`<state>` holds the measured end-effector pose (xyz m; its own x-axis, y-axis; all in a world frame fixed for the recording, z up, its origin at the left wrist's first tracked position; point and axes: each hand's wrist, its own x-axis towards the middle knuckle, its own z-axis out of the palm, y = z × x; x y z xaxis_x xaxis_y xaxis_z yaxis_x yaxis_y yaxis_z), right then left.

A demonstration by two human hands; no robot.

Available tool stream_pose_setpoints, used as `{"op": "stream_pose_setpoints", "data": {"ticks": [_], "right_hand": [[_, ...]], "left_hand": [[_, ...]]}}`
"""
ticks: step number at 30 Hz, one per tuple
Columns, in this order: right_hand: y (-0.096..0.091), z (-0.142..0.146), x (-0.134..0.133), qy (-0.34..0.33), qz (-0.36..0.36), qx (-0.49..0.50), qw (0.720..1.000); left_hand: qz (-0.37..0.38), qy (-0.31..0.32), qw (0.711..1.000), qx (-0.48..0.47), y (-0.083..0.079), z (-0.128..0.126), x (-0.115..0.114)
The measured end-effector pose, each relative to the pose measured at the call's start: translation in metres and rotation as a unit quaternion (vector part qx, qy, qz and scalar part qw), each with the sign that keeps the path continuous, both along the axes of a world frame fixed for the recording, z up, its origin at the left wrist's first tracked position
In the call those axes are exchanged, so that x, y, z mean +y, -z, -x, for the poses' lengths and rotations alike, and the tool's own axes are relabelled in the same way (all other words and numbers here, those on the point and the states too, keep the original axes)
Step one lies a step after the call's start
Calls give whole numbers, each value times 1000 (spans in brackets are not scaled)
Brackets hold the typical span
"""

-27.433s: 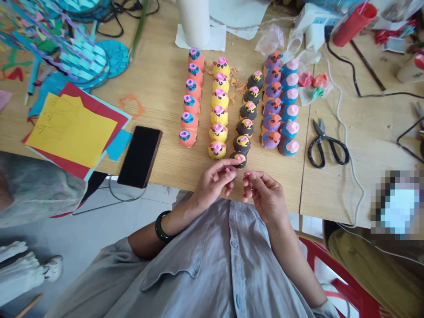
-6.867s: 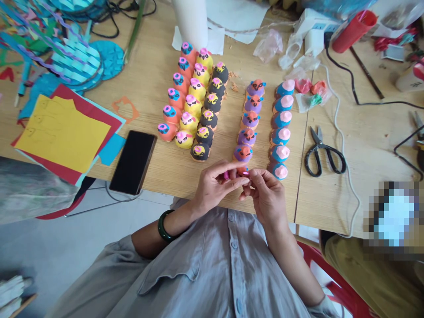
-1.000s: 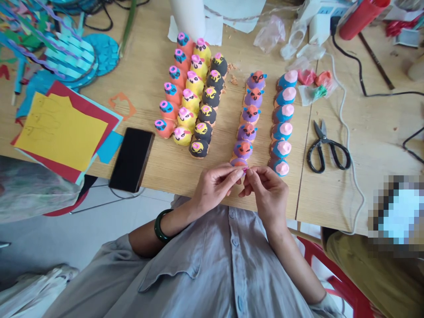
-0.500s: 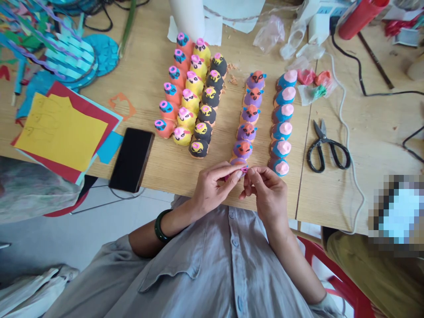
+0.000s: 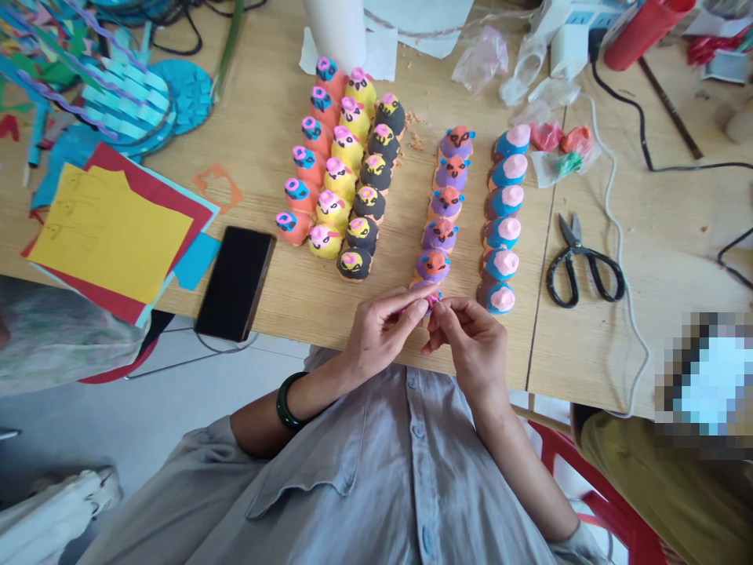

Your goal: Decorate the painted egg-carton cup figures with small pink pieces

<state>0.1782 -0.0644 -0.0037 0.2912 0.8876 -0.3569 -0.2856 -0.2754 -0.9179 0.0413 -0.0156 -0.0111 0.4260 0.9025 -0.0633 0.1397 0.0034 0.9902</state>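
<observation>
Near the table's front edge, my left hand (image 5: 382,326) has its fingers closed on a small piece of pink modelling clay (image 5: 432,300). My right hand (image 5: 471,333) pinches at the same spot, its thumb and forefinger at the clay's edge; whether it holds a bit of its own is too small to see. Just beyond the fingertips is a row of purple and orange clay figures (image 5: 438,235), its nearest one partly covered by my hand. To the right runs a row of blue and brown figures with pink tops (image 5: 503,233). Orange, yellow and black figures (image 5: 332,180) stand at left.
Black-handled scissors (image 5: 580,263) and a white cable (image 5: 617,235) lie at right. A phone (image 5: 235,282) and coloured paper (image 5: 111,235) are at left. Plastic wrap with clay lumps (image 5: 558,145) sits at the back right. People sit on both sides.
My right fingers have shifted slightly left, closing in against the pink clay by my left fingertips. The rows of figures stay as they were on the table.
</observation>
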Motion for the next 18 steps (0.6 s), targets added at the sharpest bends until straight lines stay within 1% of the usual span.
{"op": "stream_pose_setpoints", "data": {"ticks": [5, 8, 11, 14, 18], "right_hand": [[2, 0, 0, 11, -8, 18, 1000], [2, 1, 0, 22, -12, 11, 1000], [1, 1, -1, 14, -9, -4, 1000], [-1, 1, -2, 1, -13, -30, 999], [-3, 1, -3, 39, -38, -79, 995]], "left_hand": [[-10, 6, 1000, 27, 2, 1, -1], [25, -25, 999, 15, 1, 0, -1], [57, -42, 997, -8, 1, -2, 0], [49, -52, 997, -22, 0, -3, 1], [47, -45, 998, -14, -2, -3, 2]]}}
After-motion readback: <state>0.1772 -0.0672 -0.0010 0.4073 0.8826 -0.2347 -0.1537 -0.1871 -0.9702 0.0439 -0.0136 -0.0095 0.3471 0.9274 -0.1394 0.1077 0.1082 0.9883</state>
